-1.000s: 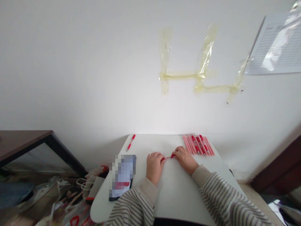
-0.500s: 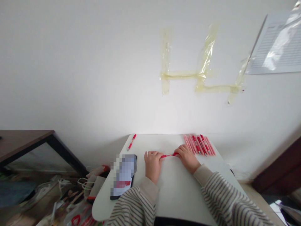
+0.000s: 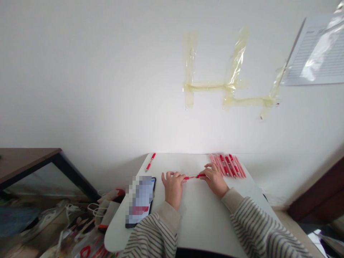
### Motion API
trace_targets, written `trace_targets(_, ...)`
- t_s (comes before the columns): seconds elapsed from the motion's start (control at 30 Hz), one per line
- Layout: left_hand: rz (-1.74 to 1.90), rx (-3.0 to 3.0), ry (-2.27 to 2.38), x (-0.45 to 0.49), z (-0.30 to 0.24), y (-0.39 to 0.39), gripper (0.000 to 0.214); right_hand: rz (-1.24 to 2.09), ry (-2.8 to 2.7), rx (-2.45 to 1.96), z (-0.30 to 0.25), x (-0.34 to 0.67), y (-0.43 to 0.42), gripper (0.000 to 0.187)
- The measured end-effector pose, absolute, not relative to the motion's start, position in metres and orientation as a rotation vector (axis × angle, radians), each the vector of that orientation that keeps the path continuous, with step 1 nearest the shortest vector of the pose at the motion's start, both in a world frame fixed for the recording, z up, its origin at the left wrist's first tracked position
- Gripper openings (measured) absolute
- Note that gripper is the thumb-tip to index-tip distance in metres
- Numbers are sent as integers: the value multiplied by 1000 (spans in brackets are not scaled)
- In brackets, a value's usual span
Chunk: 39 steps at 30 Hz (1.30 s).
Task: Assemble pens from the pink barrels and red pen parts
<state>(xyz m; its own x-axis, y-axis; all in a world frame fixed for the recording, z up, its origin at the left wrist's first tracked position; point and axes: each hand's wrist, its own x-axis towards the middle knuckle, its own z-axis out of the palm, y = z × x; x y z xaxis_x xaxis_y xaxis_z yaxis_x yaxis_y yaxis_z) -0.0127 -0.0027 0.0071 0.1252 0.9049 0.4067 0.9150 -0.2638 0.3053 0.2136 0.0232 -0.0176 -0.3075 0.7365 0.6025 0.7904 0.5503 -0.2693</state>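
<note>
Both hands hold a red pen (image 3: pixel 192 177) level just above the white table, one at each end. Its two red ends stand apart, with a thin pale length showing between them. My left hand (image 3: pixel 174 188) pinches the left end between thumb and fingers. The right end is in the pinch of my right hand (image 3: pixel 215 181), some of its fingers raised. Close beyond the right hand lies a row of several red and pink pens (image 3: pixel 228 165). Another red pen (image 3: pixel 150 162), also with a thin middle stretch, rests at the table's far left corner.
A phone (image 3: pixel 141 202), its screen blurred, lies on the left of the white table (image 3: pixel 204 222). The wall stands directly behind the table. Bags and cables (image 3: pixel 80 229) clutter the floor at left, beside a dark-framed desk (image 3: pixel 32 161).
My left hand has shifted slightly left, its fingers more spread. Some fingers of the right hand have lifted. Both hands still grip the pen, which stays at nearly the same place.
</note>
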Motion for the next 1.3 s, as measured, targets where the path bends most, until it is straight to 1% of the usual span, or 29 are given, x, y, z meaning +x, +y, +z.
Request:
trace_targets(0.13, -800, -2351, -1890, -13, 5, -1, 26, -76, -2062, -1202, -20, 214, 25, 9)
trace_targets(0.37, -803, -2369, -1947, -12, -3, 2, 27, -175, -2053, -1242, -14, 216, 22, 11)
trace_targets(0.53, -881, -2373, -2000, -10, -4, 1, 26, -241, -2045, -1236, -12, 220, 22, 13)
trace_targets(0.63, -933, -2346, -1959, -9, 0, -2, 21, -239, -2069, -1242, -12, 221, 22, 14)
trace_targets(0.77, -944, -2310, -1954, -9, 7, -5, 17, -205, -2096, -1285, -14, 219, 22, 32)
trace_targets(1.0, -915, -2320, -1940, -8, 9, -6, 18, -154, -2122, -1310, -14, 216, 22, 12)
trace_targets(1.1, -927, -2324, -1957, -8, 7, -4, 17, -132, -2120, -1311, -14, 217, 23, 8)
trace_targets(1.17, -929, -2328, -1951, -8, 6, -4, 18, -123, -2128, -1310, -15, 218, 23, 13)
trace_targets(1.27, -936, -2331, -1942, -9, 6, -3, 19, -111, -2123, -1331, -18, 220, 24, 31)
trace_targets(1.3, -944, -2331, -1941, -9, 6, -3, 19, -108, -2117, -1340, -20, 220, 24, 34)
